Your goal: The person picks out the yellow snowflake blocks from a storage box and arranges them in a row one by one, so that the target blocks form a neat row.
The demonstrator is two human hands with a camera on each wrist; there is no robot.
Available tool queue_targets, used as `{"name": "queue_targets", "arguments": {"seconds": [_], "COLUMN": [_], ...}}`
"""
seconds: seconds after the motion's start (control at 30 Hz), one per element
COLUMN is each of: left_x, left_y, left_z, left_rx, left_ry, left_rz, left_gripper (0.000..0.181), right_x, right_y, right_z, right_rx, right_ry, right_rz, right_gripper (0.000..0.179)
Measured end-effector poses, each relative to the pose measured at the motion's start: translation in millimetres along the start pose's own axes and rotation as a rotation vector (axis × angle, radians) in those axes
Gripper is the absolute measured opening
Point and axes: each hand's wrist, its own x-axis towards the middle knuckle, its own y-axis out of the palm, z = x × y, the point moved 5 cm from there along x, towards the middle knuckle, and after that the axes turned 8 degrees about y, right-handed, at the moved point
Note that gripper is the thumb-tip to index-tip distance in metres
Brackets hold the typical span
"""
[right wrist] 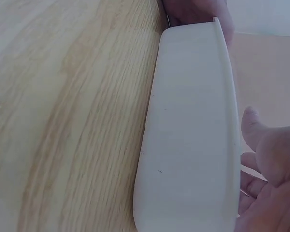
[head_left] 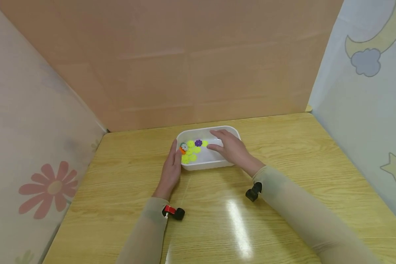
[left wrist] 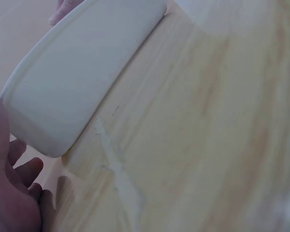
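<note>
A white plastic tray (head_left: pixel 207 165) stands on the table in the head view. Several yellow flower-shaped discs (head_left: pixel 193 157) lie toward its left end. Among them are a purple flower disc (head_left: pixel 198 143), a pale grey one (head_left: pixel 184 147) and part of an orange piece (head_left: pixel 182 150). My left hand (head_left: pixel 171 169) grips the tray's left end, thumb at the rim and fingers along the outside. Over the tray's right half is my right hand (head_left: pixel 232 148), thumb and fingers apart with nothing seen between them. In the right wrist view, the tray wall (right wrist: pixel 188 130) hides the discs.
The wooden table (head_left: pixel 290 146) extends around the tray. An orange-tan panel (head_left: pixel 191 66) rises behind it. Pale walls with a flower (head_left: pixel 54 187) and a moon print (head_left: pixel 376 40) flank the sides. Small black devices (head_left: pixel 252 192) are strapped at both wrists.
</note>
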Motion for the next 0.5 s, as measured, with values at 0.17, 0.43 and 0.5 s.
{"name": "queue_targets", "arguments": {"seconds": [0.17,0.43,0.5], "left_x": [0.0,1.2,1.6], "left_y": [0.9,3.9,3.7], "left_z": [0.2,-0.2,-0.6], "left_rx": [0.009,-0.012,-0.012], "left_ry": [-0.01,-0.011,-0.011], "left_rz": [-0.006,0.002,0.0], "left_gripper": [0.063,0.064,0.064], "right_x": [11.9,28.0,32.0], "right_y": [5.7,13.9,16.6], "right_z": [-1.4,-8.7,-10.0], "right_rx": [0.027,0.047,0.064], "right_ry": [0.021,0.082,0.084], "right_rz": [0.035,0.082,0.092], "right_gripper": [0.069,0.063,0.061]}}
